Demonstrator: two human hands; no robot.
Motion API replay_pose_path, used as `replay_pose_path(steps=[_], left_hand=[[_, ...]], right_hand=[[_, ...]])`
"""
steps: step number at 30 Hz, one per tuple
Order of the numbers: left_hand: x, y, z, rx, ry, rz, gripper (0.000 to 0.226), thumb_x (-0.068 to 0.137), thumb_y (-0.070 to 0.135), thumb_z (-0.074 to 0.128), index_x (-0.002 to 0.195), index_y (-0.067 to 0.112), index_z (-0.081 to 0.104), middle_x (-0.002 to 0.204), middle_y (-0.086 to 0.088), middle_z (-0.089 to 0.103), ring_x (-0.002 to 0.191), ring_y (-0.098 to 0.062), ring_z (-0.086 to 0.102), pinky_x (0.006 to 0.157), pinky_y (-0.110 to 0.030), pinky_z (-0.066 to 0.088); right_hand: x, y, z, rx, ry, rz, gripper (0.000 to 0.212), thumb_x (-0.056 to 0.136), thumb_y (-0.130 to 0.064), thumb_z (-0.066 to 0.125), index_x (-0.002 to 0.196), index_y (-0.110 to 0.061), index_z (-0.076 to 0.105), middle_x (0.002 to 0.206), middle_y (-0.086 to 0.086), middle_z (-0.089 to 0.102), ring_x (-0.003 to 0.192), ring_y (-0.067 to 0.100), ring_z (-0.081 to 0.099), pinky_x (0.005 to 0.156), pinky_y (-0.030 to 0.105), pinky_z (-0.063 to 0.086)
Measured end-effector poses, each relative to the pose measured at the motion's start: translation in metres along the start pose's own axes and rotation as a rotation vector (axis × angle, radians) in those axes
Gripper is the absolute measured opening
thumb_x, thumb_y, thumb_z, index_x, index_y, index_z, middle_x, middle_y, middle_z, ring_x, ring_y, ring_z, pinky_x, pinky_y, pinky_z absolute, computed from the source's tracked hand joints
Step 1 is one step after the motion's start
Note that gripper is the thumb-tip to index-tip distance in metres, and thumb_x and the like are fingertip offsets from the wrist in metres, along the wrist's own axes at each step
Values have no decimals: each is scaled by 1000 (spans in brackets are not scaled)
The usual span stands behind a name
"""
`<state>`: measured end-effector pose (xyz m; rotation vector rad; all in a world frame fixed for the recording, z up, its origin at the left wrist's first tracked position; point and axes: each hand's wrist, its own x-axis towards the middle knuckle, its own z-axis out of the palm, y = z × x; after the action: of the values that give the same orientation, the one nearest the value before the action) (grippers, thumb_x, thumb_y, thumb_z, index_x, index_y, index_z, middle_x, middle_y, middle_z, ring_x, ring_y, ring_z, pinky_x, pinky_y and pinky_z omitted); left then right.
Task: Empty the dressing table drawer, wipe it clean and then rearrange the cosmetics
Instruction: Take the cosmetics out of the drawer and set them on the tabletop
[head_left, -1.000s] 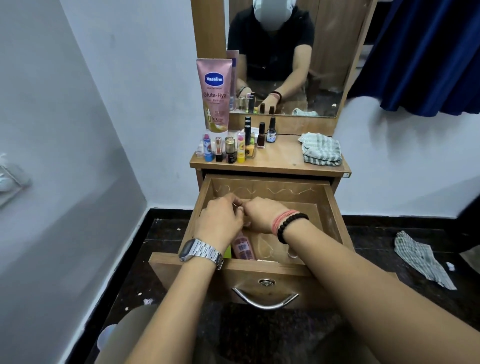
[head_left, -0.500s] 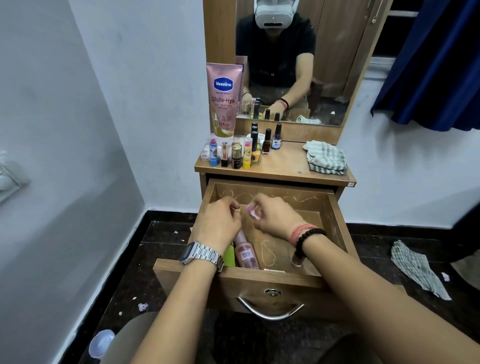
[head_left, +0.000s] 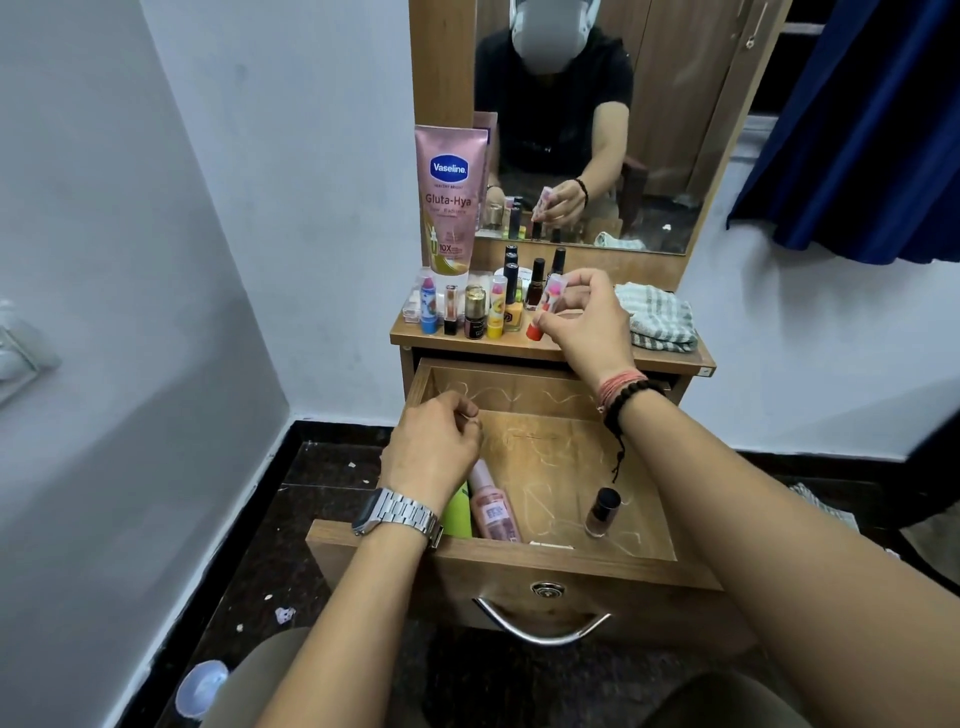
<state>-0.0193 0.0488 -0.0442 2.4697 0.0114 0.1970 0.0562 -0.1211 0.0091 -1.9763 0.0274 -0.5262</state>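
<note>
The open wooden drawer (head_left: 524, 395) stood pulled out below the wooden desk (head_left: 571, 349). In it lay a pink spray bottle (head_left: 493, 506) beside a green bottle (head_left: 458, 512) at the front left, and a small dark nail polish bottle (head_left: 602, 512) towards the front right. The right hand (head_left: 584, 317) pinched a pink lip balm stick with a red base (head_left: 545, 306) over the desk top, next to the row of small cosmetics (head_left: 475, 312). The left hand (head_left: 434, 449), loosely curled with thumb and fingertips pressed together, hovered over the drawer's left side; whether it held anything could not be told. A tall pink Vaseline tube (head_left: 451, 200) stood behind the row, and a folded striped cloth (head_left: 660, 322) lay at the desk's right.
</note>
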Motion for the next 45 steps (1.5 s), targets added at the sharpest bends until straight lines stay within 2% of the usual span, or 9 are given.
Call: replay_pose_path(steps=[3, 10, 17, 27, 31, 34, 39, 42, 45], left_hand=[[0, -1, 1, -5, 5, -4, 13, 89, 32, 57, 100, 32, 63, 97, 6, 68, 90, -18, 63, 77, -36, 54], [2, -2, 2, -6, 18, 1, 11, 88, 32, 57, 97, 32, 64, 95, 5, 68, 89, -19, 63, 74, -34, 53], [1, -3, 2, -1, 12, 8, 13, 88, 31, 57, 100, 31, 64, 96, 2, 69, 90, -20, 63, 74, -33, 53], [1, -4, 0, 8, -23, -21, 15, 89, 34, 57, 102, 32, 63, 101, 2, 67, 94, -22, 63, 81, -38, 53], [2, -5, 1, 17, -28, -23, 15, 89, 33, 57, 103, 31, 63, 101, 1, 67, 95, -23, 63, 82, -39, 53], [2, -5, 1, 22, -28, -13, 15, 89, 33, 58, 103, 30, 64, 101, 1, 68, 94, -22, 64, 82, -40, 54], [1, -5, 3, 26, -26, 2, 14, 89, 31, 59, 102, 29, 64, 98, 3, 68, 91, -20, 64, 81, -40, 55], [0, -5, 4, 30, -26, 9, 15, 89, 31, 59, 103, 29, 64, 96, 4, 68, 90, -19, 64, 80, -39, 55], [-1, -3, 4, 36, -25, 22, 15, 89, 31, 59, 103, 29, 64, 93, 6, 69, 89, -18, 64, 79, -38, 55]], right_hand=[[7, 7, 11, -31, -6, -13, 41, 80, -7, 75, 106, -24, 47, 79, -9, 62, 62, -7, 61, 57, 8, 47], [13, 15, 25, -108, -52, -59, 41, 81, -6, 72, 111, -19, 47, 80, -3, 64, 76, 12, 65, 75, 30, 57], [12, 19, 25, -164, -73, -53, 45, 77, -7, 74, 110, -19, 46, 84, 4, 69, 82, 13, 65, 80, 31, 54], [13, 19, 27, -138, -81, -31, 50, 76, -10, 78, 111, -22, 45, 81, -4, 69, 83, 8, 65, 82, 28, 52], [10, 19, 22, -108, -110, -28, 61, 74, -14, 81, 121, -20, 43, 91, 1, 67, 84, 11, 65, 81, 28, 54], [5, 16, 11, -106, -73, -50, 67, 74, -26, 82, 129, -21, 43, 96, -6, 58, 83, 5, 58, 78, 21, 50], [-14, 14, -22, -119, -65, -94, 39, 81, -16, 71, 116, -23, 54, 105, -3, 60, 84, 7, 54, 80, 20, 49], [-29, 12, -46, -215, -250, -69, 20, 86, -8, 63, 103, -20, 65, 96, -4, 67, 83, 3, 60, 81, 16, 51], [-51, 12, -66, -507, -711, 19, 14, 86, -22, 69, 99, -27, 64, 94, -9, 67, 86, 4, 62, 82, 21, 51]])
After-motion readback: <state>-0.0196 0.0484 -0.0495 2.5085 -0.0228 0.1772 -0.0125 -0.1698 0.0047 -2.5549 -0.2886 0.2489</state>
